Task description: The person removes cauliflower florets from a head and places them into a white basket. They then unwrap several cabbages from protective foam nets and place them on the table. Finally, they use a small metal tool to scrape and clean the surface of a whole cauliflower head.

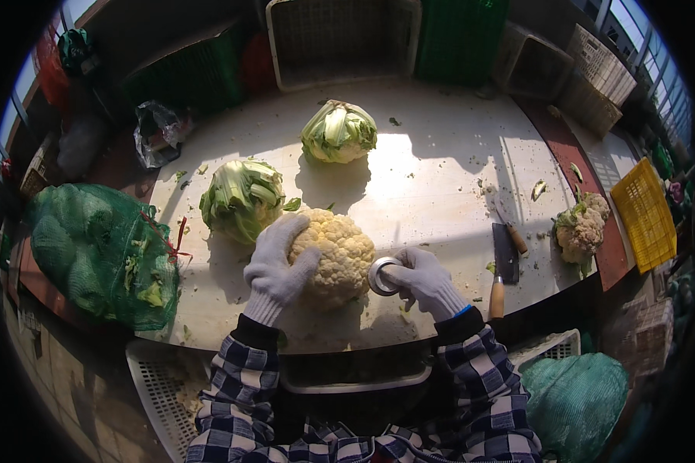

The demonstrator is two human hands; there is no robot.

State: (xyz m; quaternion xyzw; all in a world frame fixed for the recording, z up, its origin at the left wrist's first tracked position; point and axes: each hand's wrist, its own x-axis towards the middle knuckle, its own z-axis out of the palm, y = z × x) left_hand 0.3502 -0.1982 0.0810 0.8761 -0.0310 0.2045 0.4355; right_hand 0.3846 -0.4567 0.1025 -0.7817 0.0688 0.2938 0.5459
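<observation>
A trimmed cauliflower head (337,257), pale yellow with its florets up, rests on the white tabletop (440,202) before me. Against its left side lies my left hand (281,263) in a white knit glove, thumb and fingers spread around the curd. My right hand (425,279), gloved alike, grips a small tool with a round metal ring (384,276); the rest of it is hidden in my fist. That ring is close to the head's right side. Just beyond my left hand sits a leafy cauliflower (242,198), and another leafy cauliflower (340,132) stands farther back.
To the right lie a cleaver (505,254), a small wooden-handled knife (515,234) and a discoloured cauliflower (582,227). A full green mesh sack (101,254) fills the left edge. Crates (344,84) line the back; a white basket (162,399) sits below the front edge.
</observation>
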